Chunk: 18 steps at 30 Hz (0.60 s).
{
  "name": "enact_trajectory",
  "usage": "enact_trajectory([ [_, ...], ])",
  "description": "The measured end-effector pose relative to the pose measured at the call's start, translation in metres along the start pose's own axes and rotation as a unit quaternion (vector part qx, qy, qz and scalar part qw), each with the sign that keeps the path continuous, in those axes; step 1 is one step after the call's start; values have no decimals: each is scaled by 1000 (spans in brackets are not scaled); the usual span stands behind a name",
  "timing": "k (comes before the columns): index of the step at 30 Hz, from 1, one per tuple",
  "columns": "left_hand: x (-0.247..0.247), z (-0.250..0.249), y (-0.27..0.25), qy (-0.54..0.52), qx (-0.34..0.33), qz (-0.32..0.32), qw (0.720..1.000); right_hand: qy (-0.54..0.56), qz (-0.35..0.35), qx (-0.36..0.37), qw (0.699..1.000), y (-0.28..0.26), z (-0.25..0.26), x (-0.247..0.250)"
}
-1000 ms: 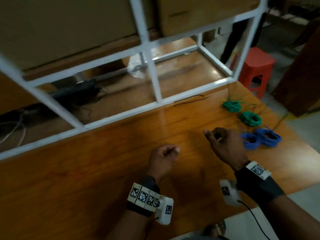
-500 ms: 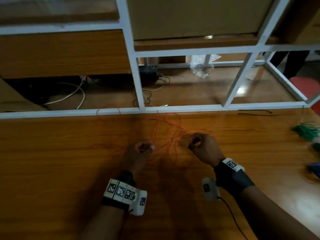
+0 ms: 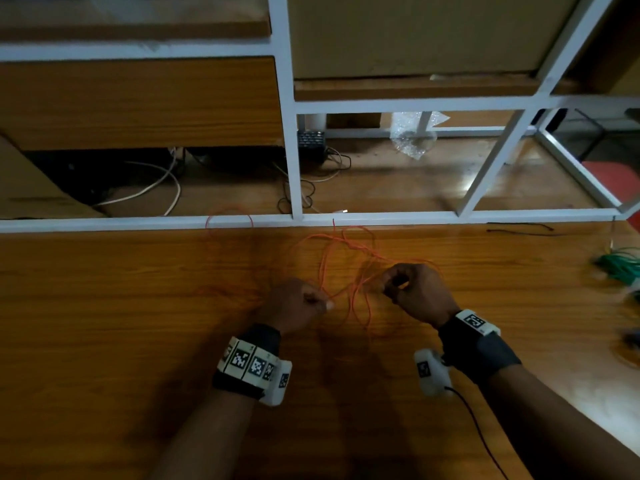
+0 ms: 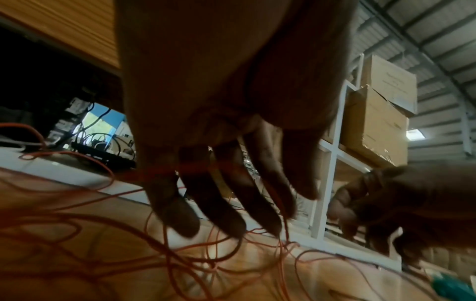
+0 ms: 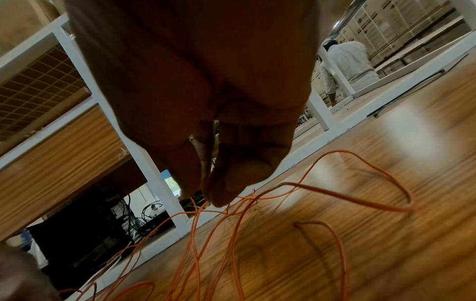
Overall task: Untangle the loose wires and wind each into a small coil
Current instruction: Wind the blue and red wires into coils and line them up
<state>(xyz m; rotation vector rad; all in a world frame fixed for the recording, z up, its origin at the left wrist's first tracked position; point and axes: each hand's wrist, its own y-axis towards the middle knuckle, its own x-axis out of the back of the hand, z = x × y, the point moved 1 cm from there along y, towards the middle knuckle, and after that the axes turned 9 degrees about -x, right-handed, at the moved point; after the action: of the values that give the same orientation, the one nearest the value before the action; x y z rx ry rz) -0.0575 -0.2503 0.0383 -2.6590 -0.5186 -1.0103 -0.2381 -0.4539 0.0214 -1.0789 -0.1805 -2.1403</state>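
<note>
A long, thin orange wire (image 3: 346,251) lies in loose tangled loops on the wooden table (image 3: 104,341), reaching back to the white frame rail. My left hand (image 3: 325,304) holds strands of it at the left of the tangle; in the left wrist view the wire (image 4: 165,170) crosses its down-hanging fingers (image 4: 226,213). My right hand (image 3: 391,285) pinches a strand between thumb and finger, which shows clearly in the right wrist view (image 5: 206,195). The hands are a short way apart, with loops hanging between them.
Wound green coils (image 3: 620,265) lie at the table's right edge, with blurred coils below them. A white metal frame (image 3: 381,218) borders the far side, with cables behind it. A black wire (image 3: 519,230) lies by the rail. A red stool (image 3: 616,178) stands at the far right.
The view has swung left, away from the green and blue coils. Both hands, which held no visible wire one second ago, now hold the orange tangle.
</note>
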Motion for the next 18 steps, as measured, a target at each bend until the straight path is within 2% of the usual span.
enact_trajectory([
  [2, 6, -3, 2, 11, 0, 48, 999, -16, 23, -2, 1000, 2, 4, -1],
  [3, 10, -4, 6, 22, 3, 33, 999, -22, 32, -2, 999, 3, 7, -1],
  [6, 28, -6, 36, 58, 11, -78, 995, -21, 29, 3, 999, 8, 18, 4],
  [9, 49, -4, 74, 84, 42, -146, 985, -9, 10, 8, 1000, 13, 24, 8],
  [11, 53, -2, 97, 109, 28, -141, 984, 5, 4, 7, 1000, 15, 23, 9],
  [14, 43, -4, 127, 82, -4, -95, 992, 13, -12, 1, 1000, 17, 17, 11],
  [18, 26, -6, 154, 86, -2, -32, 996, 9, -19, -3, 1000, 18, 13, 12],
])
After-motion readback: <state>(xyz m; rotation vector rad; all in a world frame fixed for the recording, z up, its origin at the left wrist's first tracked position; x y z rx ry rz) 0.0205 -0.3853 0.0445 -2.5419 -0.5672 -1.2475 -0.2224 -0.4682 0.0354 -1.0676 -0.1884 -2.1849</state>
